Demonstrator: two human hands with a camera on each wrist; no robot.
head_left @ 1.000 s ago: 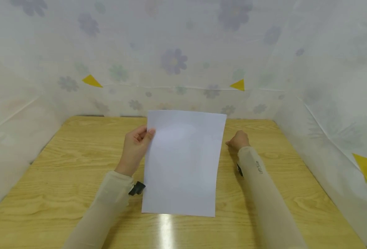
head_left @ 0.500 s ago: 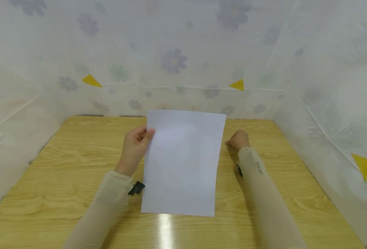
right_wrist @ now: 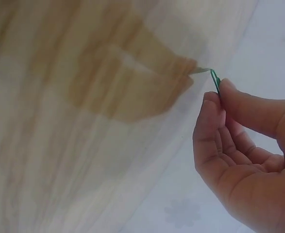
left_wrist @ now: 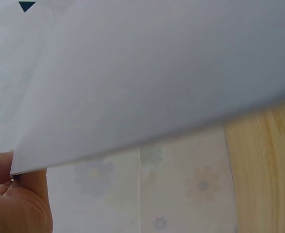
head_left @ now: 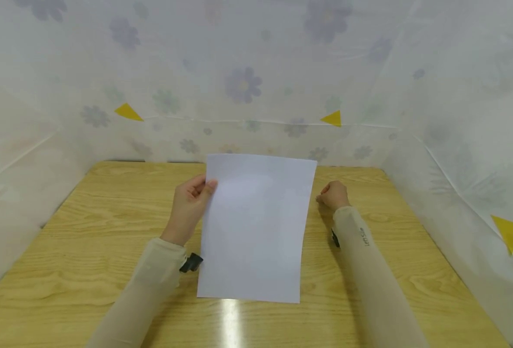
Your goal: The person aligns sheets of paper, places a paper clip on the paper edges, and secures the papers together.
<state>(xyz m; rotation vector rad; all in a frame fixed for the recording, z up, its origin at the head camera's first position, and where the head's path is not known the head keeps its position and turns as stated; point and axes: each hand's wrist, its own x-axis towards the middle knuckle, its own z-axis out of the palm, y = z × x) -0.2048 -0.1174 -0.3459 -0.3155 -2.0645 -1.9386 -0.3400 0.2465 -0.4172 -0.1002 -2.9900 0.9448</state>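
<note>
Paper's free side: the sheet of paper (head_left: 256, 232) is held by one side alone, so its loose right side could swing or curl if anything pushes on it; the top edge bows slightly.
Paper's held edge: a harder squeeze could crease it, I judge, while a slackened one could let the sheet slide or turn.
Green wire loop: this small loop (right_wrist: 214, 80), perhaps a paper clip, is likely easy to drop, since so little of it is caught; a slip would probably land it on the table (head_left: 108, 217), to the right of the paper.
Left hand: at the upper part of the paper's left edge, this hand (head_left: 189, 208) is closed in a pinch, thumb across the near face and fingers behind; most of the sheet spreads rightward and downward from that hold. Whether its bottom edge touches the table, I cannot tell.
Right hand: near the paper's right edge but apart from it, this hand (head_left: 334, 195) has thumb and forefinger tips together on the loop, which sticks out past them, off the paper.
</note>
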